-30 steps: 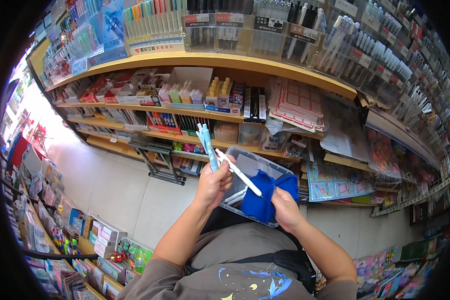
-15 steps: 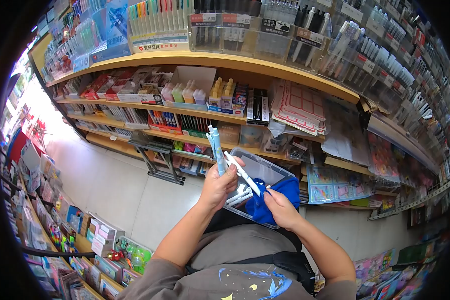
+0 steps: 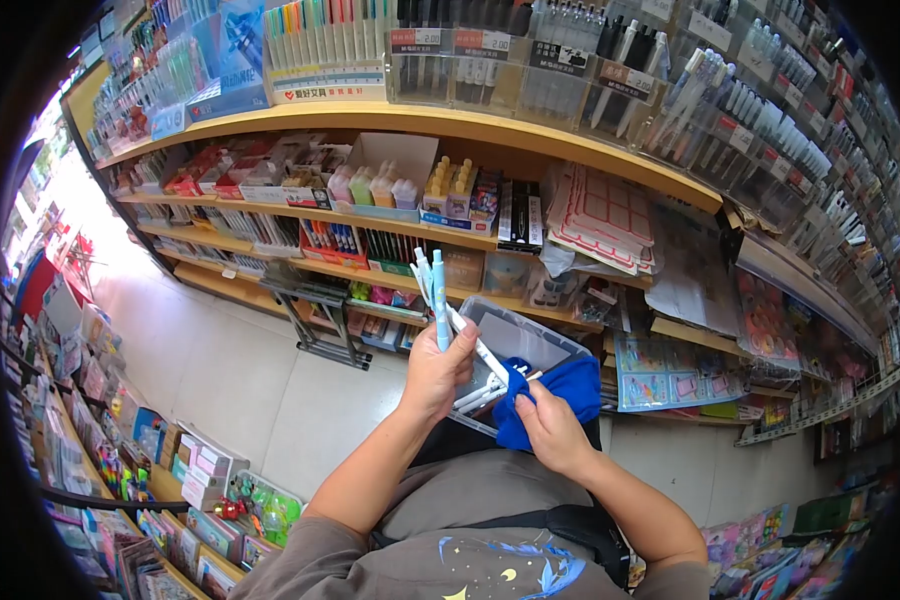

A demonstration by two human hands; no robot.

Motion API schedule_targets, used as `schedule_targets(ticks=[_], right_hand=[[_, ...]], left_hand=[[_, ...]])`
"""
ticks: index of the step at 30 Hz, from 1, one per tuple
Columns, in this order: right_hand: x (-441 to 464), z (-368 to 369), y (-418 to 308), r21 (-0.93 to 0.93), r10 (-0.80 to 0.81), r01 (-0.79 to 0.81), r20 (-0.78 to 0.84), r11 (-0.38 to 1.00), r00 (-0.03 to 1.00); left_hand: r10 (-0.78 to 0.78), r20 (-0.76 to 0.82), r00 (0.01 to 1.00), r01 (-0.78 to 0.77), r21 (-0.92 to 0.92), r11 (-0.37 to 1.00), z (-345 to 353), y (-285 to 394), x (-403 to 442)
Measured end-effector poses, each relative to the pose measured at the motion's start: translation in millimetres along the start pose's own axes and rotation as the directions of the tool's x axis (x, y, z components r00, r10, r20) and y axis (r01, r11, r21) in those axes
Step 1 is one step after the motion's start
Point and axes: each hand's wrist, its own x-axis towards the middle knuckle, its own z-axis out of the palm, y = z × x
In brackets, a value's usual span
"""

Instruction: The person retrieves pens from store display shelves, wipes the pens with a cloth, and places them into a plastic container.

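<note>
My left hand (image 3: 437,378) is closed around a bunch of pens. Among them are light blue pens (image 3: 440,300), standing upright, and a white pen (image 3: 489,357) that slants down to the right. My right hand (image 3: 553,428) pinches a blue cloth (image 3: 573,386), which is wrapped around the lower end of the white pen. Below both hands a clear plastic bin (image 3: 582,350) sits against my body. Several white pens (image 3: 478,396) lie inside it, partly covered by the cloth and my hands.
Ahead, a wooden shelf (image 3: 420,111) carries pen displays with price tags. Lower shelves hold boxed stationery (image 3: 370,190) and red-edged sheets (image 3: 598,220). A black metal folding stand (image 3: 315,318) is on the tiled floor (image 3: 310,400). Racks of goods (image 3: 205,470) flank me on the left.
The cloth in my right hand has moved up the white pen, covering more of its lower part. In my left hand the light blue pens are spread slightly further apart.
</note>
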Motion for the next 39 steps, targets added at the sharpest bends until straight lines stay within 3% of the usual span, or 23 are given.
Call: schedule_targets(ticks=[3,6,7,11,20,23,26,28,30,33,36,39], right_hand=[[-6,-10,0,-0.020,0.045,-0.045,0.034,0.999,0.998],[-11,-12,-4,0.130,0.017,-0.006,-0.078,0.992,0.997],[-11,-11,8,0.164,0.075,-0.053,-0.132,0.985,0.988],[-4,-8,29,0.640,0.277,-0.126,-0.140,0.758,0.951],[5,-13,15,0.710,0.230,-0.232,0.101,0.665,0.968],[11,-11,3,0.640,0.192,-0.203,0.087,0.741,0.977],[20,-5,4,0.304,0.125,-0.158,0.127,0.939,0.984],[28,8,-8,0.276,-0.031,0.019,0.038,0.961,0.999],[32,15,-9,0.141,-0.060,0.063,-0.024,0.988,0.998],[32,18,-8,0.194,0.027,-0.030,0.014,0.980,1.000],[30,19,-10,0.102,0.058,-0.054,-0.032,0.993,0.998],[27,23,-9,0.066,0.013,-0.008,-0.072,0.998,0.997]], left_hand=[[0.043,0.012,0.999,-0.042,-0.089,0.995,-11,3,6],[0.005,0.051,0.999,0.001,-0.105,0.995,-14,7,7],[-0.002,0.061,0.998,0.009,-0.109,0.994,-14,7,6],[-0.024,0.087,0.996,0.033,-0.105,0.994,-13,4,5],[-0.029,0.108,0.994,0.040,-0.100,0.994,-12,2,4],[-0.022,0.103,0.994,0.030,-0.081,0.996,-12,2,4],[-0.019,0.095,0.995,0.024,-0.060,0.998,-10,0,3],[-0.028,0.094,0.995,0.030,-0.025,0.999,-4,1,0],[-0.046,0.095,0.994,0.043,0.030,0.999,2,3,-5],[-0.049,0.051,0.998,0.046,0.056,0.997,5,4,-3],[-0.043,-0.002,0.999,0.043,0.044,0.998,5,0,-3],[-0.015,-0.056,0.998,0.019,0.075,0.997,4,-4,-2]])
